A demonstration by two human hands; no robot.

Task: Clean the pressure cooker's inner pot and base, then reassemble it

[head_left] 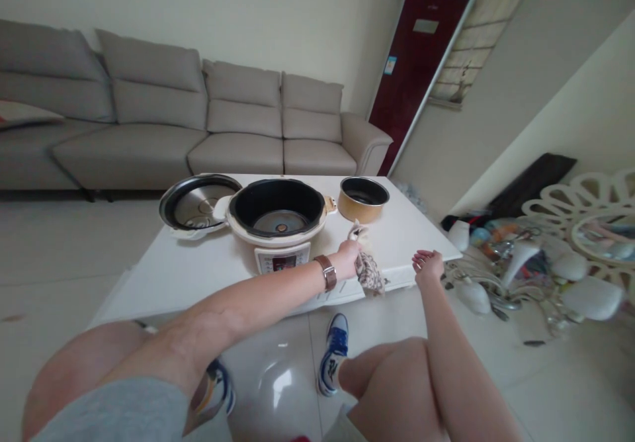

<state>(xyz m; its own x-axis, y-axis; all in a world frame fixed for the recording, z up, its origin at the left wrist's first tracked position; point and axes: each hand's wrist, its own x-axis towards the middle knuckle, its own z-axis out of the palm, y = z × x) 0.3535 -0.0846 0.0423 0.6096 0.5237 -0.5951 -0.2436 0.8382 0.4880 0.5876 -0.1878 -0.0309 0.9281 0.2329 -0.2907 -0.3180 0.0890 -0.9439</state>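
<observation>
My left hand [347,257], with a brown watch on its wrist, is closed on a patterned cloth [368,270] that hangs over the front edge of the white low table [188,270]. Just left of it stands a cream electric cooker [278,220] with its black cavity open and its lid [198,205] swung flat to the left. A gold inner pot [363,198] sits on the table behind the cloth. My right hand [427,265] rests at the table's front right edge, fingers curled, with nothing visible in it.
A grey sofa [198,118] runs along the wall behind the table. A dark red door [421,51] stands at the back right. White ornate metalwork and clutter [536,263] cover the floor to the right. My knees and blue-white shoes [335,353] are below the table edge.
</observation>
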